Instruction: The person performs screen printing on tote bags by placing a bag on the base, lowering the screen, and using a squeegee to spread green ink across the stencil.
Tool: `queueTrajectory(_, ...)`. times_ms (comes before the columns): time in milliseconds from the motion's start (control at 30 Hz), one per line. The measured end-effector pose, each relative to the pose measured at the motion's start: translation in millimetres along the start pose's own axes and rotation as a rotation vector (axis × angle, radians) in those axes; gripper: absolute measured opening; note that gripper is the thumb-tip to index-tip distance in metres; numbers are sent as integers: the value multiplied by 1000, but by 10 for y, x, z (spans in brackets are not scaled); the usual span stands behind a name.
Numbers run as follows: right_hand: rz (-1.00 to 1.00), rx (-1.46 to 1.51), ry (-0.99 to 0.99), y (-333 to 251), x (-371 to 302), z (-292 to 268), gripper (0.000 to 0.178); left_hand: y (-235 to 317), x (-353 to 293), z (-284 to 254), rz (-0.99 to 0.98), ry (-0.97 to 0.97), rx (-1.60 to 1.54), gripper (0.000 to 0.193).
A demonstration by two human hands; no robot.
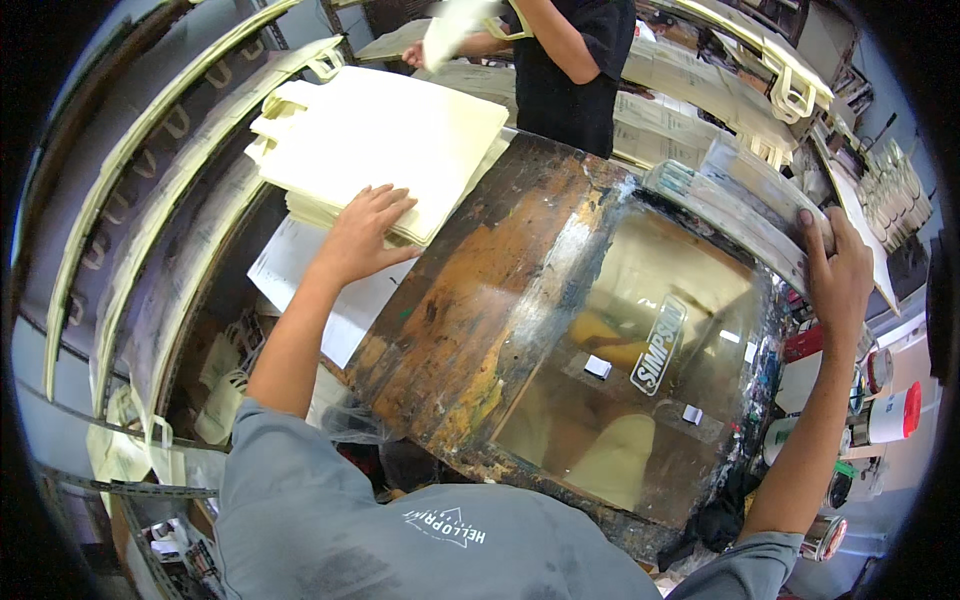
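Note:
My left hand (368, 232) rests with its fingers spread on the near edge of a stack of cream cloth tote bags (390, 140). The bags lie flat, and their handles stick out at the left. My right hand (840, 265) is closed round the right end of a long, ink-stained frame (725, 215), which looks like a printing screen tilted up and seen nearly edge-on. Below the frame, a glass pane (560, 440) is set in the paint-smeared wooden table (440, 340). A printed label (658, 347) and small white markers (598, 367) show on the glass.
Across the table a person in a dark shirt (570, 90) holds a blurred pale item (455, 30). Racks of cream bags (150, 240) curve along the left, with more bags (690, 80) behind. Paint cans (893, 412) stand at the right. White paper (310, 280) lies under the stack.

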State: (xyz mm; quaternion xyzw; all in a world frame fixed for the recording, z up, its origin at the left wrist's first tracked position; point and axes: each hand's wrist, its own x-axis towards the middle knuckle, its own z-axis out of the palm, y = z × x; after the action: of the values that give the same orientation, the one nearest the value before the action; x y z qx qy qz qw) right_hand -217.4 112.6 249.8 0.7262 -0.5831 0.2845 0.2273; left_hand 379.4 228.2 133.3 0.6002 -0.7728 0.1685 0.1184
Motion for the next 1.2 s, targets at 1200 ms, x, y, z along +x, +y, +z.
queueTrajectory(1200, -7, -10, -7, 28, -181, 55, 49, -534, 211, -74, 183, -329, 70, 55)
